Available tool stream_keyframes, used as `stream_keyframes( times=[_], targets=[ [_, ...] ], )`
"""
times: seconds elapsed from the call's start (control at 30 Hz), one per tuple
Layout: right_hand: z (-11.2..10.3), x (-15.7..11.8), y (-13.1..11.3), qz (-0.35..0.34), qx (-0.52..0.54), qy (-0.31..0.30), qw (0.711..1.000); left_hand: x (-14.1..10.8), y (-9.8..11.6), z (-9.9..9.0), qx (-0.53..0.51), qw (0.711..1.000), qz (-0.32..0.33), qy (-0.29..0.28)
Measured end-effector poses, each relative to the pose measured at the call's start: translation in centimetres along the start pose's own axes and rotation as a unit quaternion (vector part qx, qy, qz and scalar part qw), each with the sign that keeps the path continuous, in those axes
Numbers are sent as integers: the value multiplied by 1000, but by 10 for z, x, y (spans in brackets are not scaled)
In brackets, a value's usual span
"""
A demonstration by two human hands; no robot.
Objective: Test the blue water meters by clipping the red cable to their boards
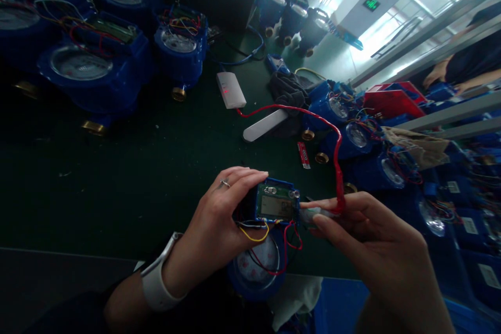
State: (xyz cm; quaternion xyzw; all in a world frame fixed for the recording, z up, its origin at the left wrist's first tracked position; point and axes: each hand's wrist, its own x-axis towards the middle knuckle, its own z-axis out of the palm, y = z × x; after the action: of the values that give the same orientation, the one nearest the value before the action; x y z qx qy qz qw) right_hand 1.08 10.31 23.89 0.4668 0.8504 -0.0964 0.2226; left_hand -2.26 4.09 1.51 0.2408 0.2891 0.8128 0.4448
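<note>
1. Ring, one: a slim silver-toned band [225, 183] is circling a finger of the left hand [219, 214], toward 7 o'clock from centre, and is showing a small raised detail.
2. Wristwear, one: a pale, smooth, broad strap [156, 284] is wrapping the left wrist at 7 o'clock, its metallic-looking edge [169, 248] catching light.
3. Sleeve, left: dark cloth [74, 305] is covering the arm toward 8 o'clock, its weave sinking into shadow.
4. Right hand [379, 242]: is showing bare, toward 4 o'clock.

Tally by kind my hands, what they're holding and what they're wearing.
Hands, left hand and right hand: 2
Blue water meter, held: 1
Red cable, held by its end: 1
Ring, worn: 1
White-strapped wristwatch, worn: 1
Total: 6
</note>
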Motion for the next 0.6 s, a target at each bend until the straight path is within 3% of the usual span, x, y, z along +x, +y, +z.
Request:
stream_keyframes(
  times=[0.6],
  targets=[
    [5,1,-1,-28,10,0,1000,-1,-1,2,-1,1000,2,-3]
  ],
)
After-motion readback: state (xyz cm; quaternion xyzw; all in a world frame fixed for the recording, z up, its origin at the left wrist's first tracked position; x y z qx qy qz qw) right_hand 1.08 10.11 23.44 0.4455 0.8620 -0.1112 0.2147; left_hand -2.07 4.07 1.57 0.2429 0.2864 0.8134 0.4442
